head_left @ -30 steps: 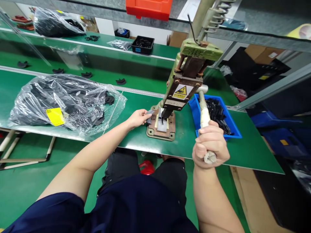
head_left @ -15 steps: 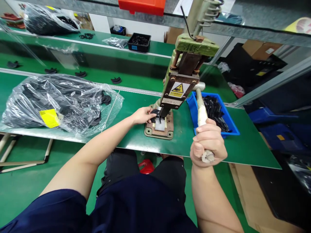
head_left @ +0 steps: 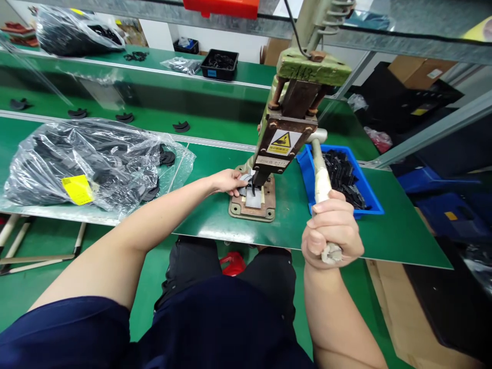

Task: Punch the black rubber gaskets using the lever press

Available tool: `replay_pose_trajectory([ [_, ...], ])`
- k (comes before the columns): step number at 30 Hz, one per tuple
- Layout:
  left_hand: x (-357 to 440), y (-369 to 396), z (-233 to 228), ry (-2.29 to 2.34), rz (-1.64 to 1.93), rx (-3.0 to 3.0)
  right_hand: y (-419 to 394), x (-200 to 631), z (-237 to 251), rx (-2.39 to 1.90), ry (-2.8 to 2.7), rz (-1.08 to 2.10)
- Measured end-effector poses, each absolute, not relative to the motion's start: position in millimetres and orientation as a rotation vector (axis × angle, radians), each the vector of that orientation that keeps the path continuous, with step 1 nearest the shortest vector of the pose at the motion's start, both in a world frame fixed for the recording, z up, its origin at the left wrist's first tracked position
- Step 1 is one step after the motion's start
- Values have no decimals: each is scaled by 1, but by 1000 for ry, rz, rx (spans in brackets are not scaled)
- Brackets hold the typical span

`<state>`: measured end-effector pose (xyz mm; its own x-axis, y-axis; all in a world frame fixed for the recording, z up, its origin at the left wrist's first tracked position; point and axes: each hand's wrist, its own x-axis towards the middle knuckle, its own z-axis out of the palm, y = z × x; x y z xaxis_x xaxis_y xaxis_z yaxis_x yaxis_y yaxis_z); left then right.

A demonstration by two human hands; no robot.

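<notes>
Pinching curved grey plastic-looking piece (head_left: pixel 243 191), probably light, stiff, best edge-held, with left hand (head_left: pixel 228 182); clenching pale wrapped metal lever (head_left: pixel 322 179) with right hand (head_left: pixel 333 229).

1. Galvanised shelf (head_left: pixel 238 28), crossing the upper margin; a red bin (head_left: pixel 226 7) sits at its edge, partly cut off by the frame
2. Far green bench (head_left: pixel 251 77), bearing, from left to right, a bulging clear bag (head_left: pixel 77 33) with dark contents, a loose dark cluster (head_left: pixel 136 55), a flat clear packet (head_left: pixel 182 65) and a black tray (head_left: pixel 226 75) of dark pieces
3. Cardboard box (head_left: pixel 421 70) with a white label, upper right
4. Blue crate (head_left: pixel 438 210) bearing an orange-yellow label, right margin
5. Pale tubular frame (head_left: pixel 38 260), lower left, above the green floor (head_left: pixel 154 261)
6. Red object (head_left: pixel 233 264), lower centre, partly hidden
7. Brown cardboard sheet (head_left: pixel 407 312), lower right, beside a black panel (head_left: pixel 446 297)
</notes>
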<state>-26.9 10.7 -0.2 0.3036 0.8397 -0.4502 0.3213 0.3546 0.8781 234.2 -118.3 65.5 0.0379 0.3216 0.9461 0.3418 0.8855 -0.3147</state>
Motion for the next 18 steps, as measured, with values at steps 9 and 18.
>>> replay_pose_trajectory([
  [9,-22,7,5,1349,413,998,-119,232,66,-504,-1553,-18],
  [18,-23,-14,5,1262,597,983,-78,232,173,-354,-1518,108],
])
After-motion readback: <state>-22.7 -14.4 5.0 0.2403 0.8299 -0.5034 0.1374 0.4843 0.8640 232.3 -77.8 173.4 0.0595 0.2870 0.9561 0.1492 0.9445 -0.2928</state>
